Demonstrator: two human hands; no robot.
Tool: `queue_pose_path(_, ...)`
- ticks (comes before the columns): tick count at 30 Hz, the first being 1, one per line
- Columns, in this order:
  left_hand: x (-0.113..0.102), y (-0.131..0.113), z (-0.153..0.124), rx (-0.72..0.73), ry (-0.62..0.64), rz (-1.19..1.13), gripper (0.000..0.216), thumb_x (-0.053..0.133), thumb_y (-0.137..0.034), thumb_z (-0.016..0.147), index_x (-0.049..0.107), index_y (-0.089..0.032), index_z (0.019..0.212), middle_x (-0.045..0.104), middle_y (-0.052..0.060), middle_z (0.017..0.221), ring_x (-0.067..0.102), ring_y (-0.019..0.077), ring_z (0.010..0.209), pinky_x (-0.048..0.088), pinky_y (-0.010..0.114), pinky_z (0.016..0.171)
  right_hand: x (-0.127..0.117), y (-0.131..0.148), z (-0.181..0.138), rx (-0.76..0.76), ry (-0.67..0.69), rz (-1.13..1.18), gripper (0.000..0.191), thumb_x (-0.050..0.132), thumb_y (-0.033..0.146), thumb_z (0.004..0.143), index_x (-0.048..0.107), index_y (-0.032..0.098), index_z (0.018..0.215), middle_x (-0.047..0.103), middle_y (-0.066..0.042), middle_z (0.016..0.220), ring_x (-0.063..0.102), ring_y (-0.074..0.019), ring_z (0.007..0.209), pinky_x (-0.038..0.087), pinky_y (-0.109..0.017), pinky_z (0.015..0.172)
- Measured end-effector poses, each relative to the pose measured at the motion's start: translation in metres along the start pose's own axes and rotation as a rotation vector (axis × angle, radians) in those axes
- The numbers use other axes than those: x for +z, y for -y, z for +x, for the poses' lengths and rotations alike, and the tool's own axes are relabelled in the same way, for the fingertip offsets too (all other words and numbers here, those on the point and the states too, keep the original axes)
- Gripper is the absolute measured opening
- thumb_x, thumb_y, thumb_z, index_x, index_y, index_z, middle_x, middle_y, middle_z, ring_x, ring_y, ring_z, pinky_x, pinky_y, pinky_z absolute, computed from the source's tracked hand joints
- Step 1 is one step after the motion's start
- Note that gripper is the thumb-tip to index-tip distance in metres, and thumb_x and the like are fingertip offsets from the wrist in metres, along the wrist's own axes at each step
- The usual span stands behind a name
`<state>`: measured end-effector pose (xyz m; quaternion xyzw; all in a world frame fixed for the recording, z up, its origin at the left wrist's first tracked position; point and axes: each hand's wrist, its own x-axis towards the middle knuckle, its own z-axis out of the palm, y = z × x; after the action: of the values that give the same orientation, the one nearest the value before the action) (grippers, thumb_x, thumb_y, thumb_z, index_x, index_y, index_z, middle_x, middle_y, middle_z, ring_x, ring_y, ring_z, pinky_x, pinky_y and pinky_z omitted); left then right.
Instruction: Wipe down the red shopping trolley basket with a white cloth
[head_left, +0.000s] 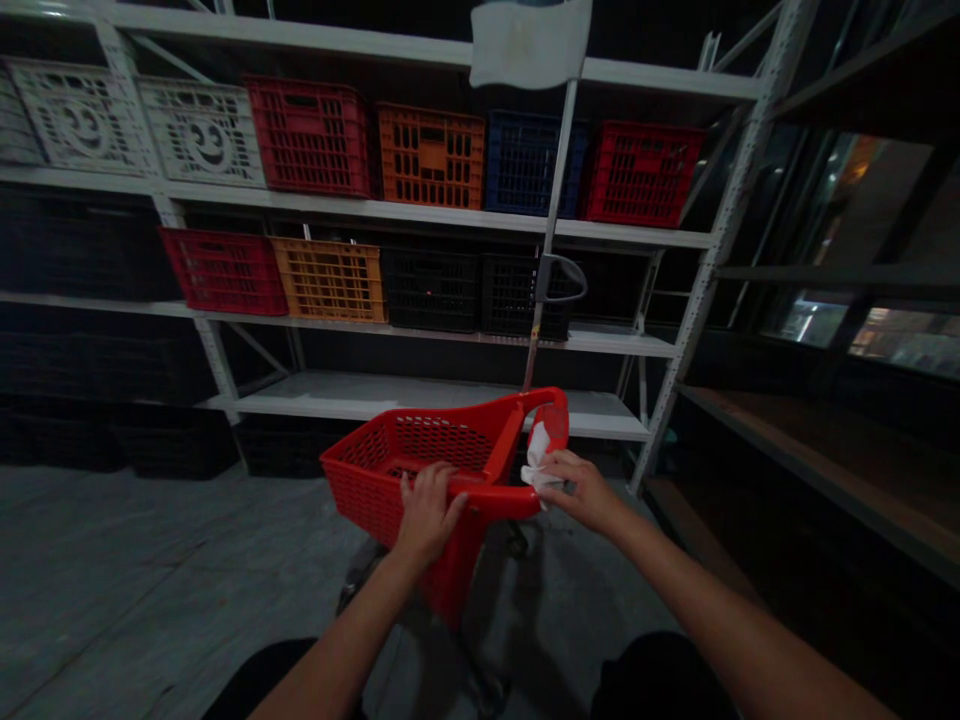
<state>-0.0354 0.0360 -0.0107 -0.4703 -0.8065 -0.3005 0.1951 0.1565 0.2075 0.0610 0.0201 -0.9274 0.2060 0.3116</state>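
Observation:
A red plastic shopping basket [420,450] on wheels stands in front of me on the concrete floor. My left hand [429,508] is closed over the basket's near rim. My right hand [583,490] pinches a crumpled white cloth [537,458] and presses it against the basket's right end, near the curved red rim. A metal pull handle [553,275] rises from the basket toward the shelves.
White metal shelving [420,210] runs across the back, loaded with white, red, orange, blue and black crates. A white cloth [529,42] hangs from the top shelf. Dark wooden shelves [825,450] stand at the right. Grey floor [150,570] stretches to the left.

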Motion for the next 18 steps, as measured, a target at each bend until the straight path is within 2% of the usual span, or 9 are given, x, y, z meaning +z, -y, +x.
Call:
queue_pose_path(2, -0.007, -0.04, -0.001, 0.105, -0.011, -0.067, 0.041, 0.037, -0.047, 0.083, 0.048, -0.021, 0.112, 0.053, 0.01, 0.118, 0.044, 0.0241, 0.113, 0.009, 0.056, 0.104, -0.004, -0.001, 0.004, -0.007, 0.052, 0.028, 0.014, 0.058, 0.027, 0.079, 0.066, 0.017, 0.083, 0.061, -0.005, 0.089, 0.056, -0.0161, 0.084, 0.043, -0.027, 0.076)
queue_pose_path(4, -0.008, -0.077, -0.001, 0.21, 0.039, -0.144, 0.043, 0.037, -0.049, 0.083, 0.045, -0.02, 0.114, 0.056, 0.009, 0.113, 0.048, 0.0226, 0.107, 0.01, 0.054, 0.105, -0.011, -0.005, 0.012, -0.035, 0.154, 0.044, 0.015, 0.054, 0.024, 0.082, 0.066, 0.017, 0.08, 0.061, -0.004, 0.084, 0.057, -0.0142, 0.079, 0.043, -0.025, 0.073)
queue_pose_path(7, 0.002, -0.11, 0.0, 0.173, 0.02, -0.184, 0.056, 0.041, -0.059, 0.076, 0.045, -0.018, 0.114, 0.058, 0.011, 0.107, 0.051, 0.0261, 0.101, 0.022, 0.053, 0.1, -0.025, -0.014, 0.03, -0.094, 0.32, -0.008, 0.015, 0.051, 0.016, 0.081, 0.067, 0.017, 0.083, 0.062, -0.002, 0.08, 0.057, -0.0124, 0.074, 0.042, -0.023, 0.07)
queue_pose_path(9, 0.01, -0.115, 0.001, 0.132, -0.019, -0.178, 0.068, 0.045, -0.066, 0.07, 0.043, -0.016, 0.117, 0.056, 0.014, 0.109, 0.049, 0.0292, 0.101, 0.026, 0.053, 0.096, -0.033, -0.021, 0.046, -0.16, 0.411, -0.165, 0.019, 0.052, 0.009, 0.077, 0.068, 0.017, 0.083, 0.063, -0.002, 0.08, 0.056, -0.0127, 0.074, 0.041, -0.022, 0.07)
queue_pose_path(11, 0.017, -0.113, 0.002, 0.12, -0.04, -0.165, 0.071, 0.045, -0.068, 0.068, 0.044, -0.016, 0.115, 0.056, 0.015, 0.108, 0.049, 0.0301, 0.1, 0.028, 0.051, 0.094, -0.037, -0.027, 0.063, -0.222, 0.467, -0.336, 0.02, 0.054, 0.006, 0.072, 0.069, 0.017, 0.079, 0.063, -0.004, 0.081, 0.055, -0.0139, 0.076, 0.04, -0.023, 0.071)
queue_pose_path(15, 0.018, -0.108, 0.003, 0.125, -0.013, -0.129, 0.054, 0.044, -0.067, 0.07, 0.053, -0.018, 0.092, 0.059, 0.011, 0.091, 0.05, 0.0269, 0.09, 0.031, 0.048, 0.088, -0.025, -0.033, 0.094, -0.264, 0.499, -0.462, 0.016, 0.056, 0.009, 0.071, 0.069, 0.016, 0.075, 0.063, -0.005, 0.086, 0.053, -0.0163, 0.082, 0.039, -0.024, 0.074)
queue_pose_path(18, 0.013, -0.107, 0.002, 0.112, -0.005, -0.106, 0.044, 0.045, -0.06, 0.075, 0.053, -0.018, 0.085, 0.059, 0.008, 0.086, 0.05, 0.0241, 0.086, 0.032, 0.045, 0.085, -0.013, -0.033, 0.105, -0.294, 0.541, -0.505, 0.016, 0.053, 0.009, 0.073, 0.068, 0.014, 0.073, 0.065, -0.006, 0.083, 0.054, -0.0164, 0.08, 0.039, -0.025, 0.074)
